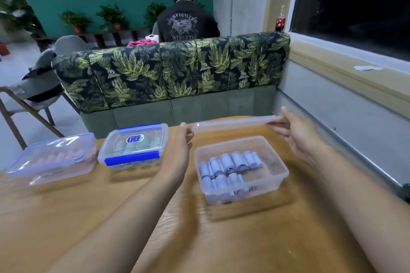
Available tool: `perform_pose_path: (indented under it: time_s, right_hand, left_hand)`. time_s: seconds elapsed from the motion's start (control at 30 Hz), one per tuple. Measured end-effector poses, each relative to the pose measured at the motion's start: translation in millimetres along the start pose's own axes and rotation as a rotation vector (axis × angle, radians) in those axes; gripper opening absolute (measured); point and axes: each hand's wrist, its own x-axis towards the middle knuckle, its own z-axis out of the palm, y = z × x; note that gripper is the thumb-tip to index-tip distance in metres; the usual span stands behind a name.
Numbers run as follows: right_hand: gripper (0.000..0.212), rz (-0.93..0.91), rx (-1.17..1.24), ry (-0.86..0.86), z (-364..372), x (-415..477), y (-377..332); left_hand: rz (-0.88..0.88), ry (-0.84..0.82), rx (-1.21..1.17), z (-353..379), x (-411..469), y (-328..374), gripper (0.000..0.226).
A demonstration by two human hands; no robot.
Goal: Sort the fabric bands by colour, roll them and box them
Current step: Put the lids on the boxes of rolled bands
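An open clear plastic box (277, 162) sits on the wooden table (199, 239) and holds several rolled pale-blue fabric bands (228, 168). Above its far side I hold a clear lid (233, 123) level in the air. My left hand (180, 146) grips the lid's left end and my right hand (292, 135) pinches its right end. A lidded box with blue clips (133, 146) holds grey-green rolls. Further left, another lidded box (53, 157) holds pinkish rolls.
A leaf-patterned bench back (173, 73) faces me across the table. A person (186, 15) sits behind it with their back turned. A grey chair (37, 86) stands at the left. A wall and window sill (343, 73) run along the right.
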Motion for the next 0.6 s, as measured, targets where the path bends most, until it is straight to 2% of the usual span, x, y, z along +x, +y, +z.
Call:
perform_pose_path:
  time_s: [0.13, 0.37, 0.5, 0.6]
  right_hand:
    - [0.033, -0.076, -0.06, 0.034, -7.4, -51.4, 23.9]
    - [0.019, -0.184, -0.228, 0.061, -7.8, -101.2, 52.4]
    - [0.038, -0.208, -0.441, 0.086, -4.6, -105.7, 53.0]
    - [0.043, -0.226, -0.532, 0.122, -0.7, -108.9, 50.8]
  left_hand:
    - [0.133, -0.035, 0.187, -9.5, -56.9, -22.0, 0.029]
    - [0.167, -0.116, 0.241, -18.0, -97.6, -52.4, 0.035]
    - [0.148, -0.119, 0.188, -19.3, -97.9, -53.1, 0.033]
    - [0.134, -0.095, 0.143, -17.8, -97.6, -50.4, 0.032]
